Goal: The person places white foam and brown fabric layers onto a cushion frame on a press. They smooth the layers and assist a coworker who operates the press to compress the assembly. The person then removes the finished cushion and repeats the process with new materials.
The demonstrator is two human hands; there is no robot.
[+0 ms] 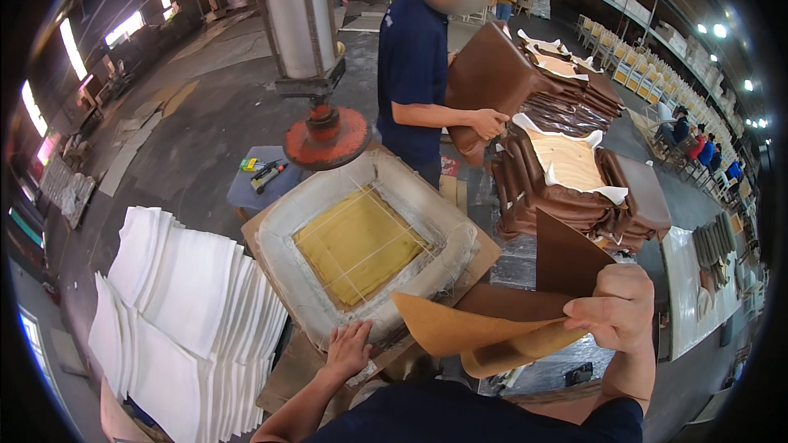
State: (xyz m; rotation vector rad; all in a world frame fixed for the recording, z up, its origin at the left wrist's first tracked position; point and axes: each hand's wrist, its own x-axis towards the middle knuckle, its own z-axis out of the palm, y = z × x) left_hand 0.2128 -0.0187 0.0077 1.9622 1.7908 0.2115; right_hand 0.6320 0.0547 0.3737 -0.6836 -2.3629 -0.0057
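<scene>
My left hand [350, 350] rests with its fingers stretched out on the near rim of a square, pale padded frame [379, 171]. Inside that frame lies a yellowish panel [357, 246] with thin strings crossing over it. At the right, my right hand [616, 308] is closed on the edge of a brown leather-like sheet [566, 258], which hangs folded. Its tan underside shows toward the frame, and one corner overlaps the frame's near right side.
A red round press plate [326, 138] hangs from a column [297, 16] beyond the frame. White sheets [185, 303] are stacked at left. Tools lie on a blue-grey stool [271, 171]. A co-worker [414, 66] handles a brown cushion [490, 74] beside stacked brown seats [525, 180].
</scene>
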